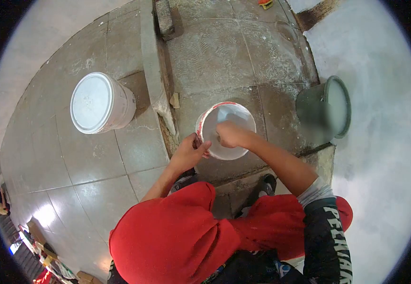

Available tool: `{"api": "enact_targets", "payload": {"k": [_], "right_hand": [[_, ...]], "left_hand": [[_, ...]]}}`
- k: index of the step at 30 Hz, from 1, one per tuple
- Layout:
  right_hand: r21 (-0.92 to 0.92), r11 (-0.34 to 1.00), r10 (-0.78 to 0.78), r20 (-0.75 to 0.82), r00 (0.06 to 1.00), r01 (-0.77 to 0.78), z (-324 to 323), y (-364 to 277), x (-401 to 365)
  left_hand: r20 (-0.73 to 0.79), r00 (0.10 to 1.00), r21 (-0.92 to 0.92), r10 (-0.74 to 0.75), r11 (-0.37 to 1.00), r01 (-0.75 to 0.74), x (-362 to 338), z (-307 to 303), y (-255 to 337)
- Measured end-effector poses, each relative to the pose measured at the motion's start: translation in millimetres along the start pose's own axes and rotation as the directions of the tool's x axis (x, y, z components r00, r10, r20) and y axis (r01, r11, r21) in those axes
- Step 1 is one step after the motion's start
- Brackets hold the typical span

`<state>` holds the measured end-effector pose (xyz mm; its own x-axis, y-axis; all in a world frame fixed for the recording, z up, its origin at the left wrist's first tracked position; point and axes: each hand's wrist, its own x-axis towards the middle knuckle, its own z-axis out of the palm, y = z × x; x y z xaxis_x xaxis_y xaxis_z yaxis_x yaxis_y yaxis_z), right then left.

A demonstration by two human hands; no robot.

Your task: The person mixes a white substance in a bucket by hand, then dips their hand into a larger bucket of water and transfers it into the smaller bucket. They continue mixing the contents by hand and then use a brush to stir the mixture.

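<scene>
A round white bucket (252,124) with a red-marked rim stands on the tiled floor, pale material inside it. Over its left rim my left hand (189,152) is closed, with the thumb on the near side. My right hand (231,134) reaches down into the bucket with its fingers curled; what it grips, if anything, is hidden below the fist. A whitish flat patch shows inside the bucket just beyond that hand.
A lidded white bucket (91,102) stands at the left. At the right, a dark green bucket (312,110) leans by the pale wall. A raised concrete strip (152,71), a block (165,18) and a small chip (174,100) lie between. Boxes (37,234) are at lower left.
</scene>
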<state>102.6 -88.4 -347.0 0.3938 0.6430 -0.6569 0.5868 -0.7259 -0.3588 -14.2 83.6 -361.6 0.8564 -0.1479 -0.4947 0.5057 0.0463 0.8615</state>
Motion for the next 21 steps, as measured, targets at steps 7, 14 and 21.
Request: {"api": "enact_targets", "payload": {"k": [7, 14, 21], "right_hand": [[0.268, 0.963, 0.079, -0.374, 0.924, 0.026, 20.0, 13.8, -13.8], [0.094, 0.995, 0.071, -0.286, 0.956, -0.046, 5.9, 0.0, -37.2], [-0.229, 0.968, 0.029, -0.313, 0.949, -0.105, 9.2, 12.2, -28.9]], "left_hand": [[0.006, 1.000, 0.037, -0.007, 0.999, 0.007, -0.8, -1.1, 6.9], [-0.003, 1.000, 0.038, 0.013, 0.999, -0.013, -1.2, 0.0, 5.4], [-0.006, 1.000, 0.028, 0.007, 1.000, -0.007, -1.3, -0.2, 0.2]]}}
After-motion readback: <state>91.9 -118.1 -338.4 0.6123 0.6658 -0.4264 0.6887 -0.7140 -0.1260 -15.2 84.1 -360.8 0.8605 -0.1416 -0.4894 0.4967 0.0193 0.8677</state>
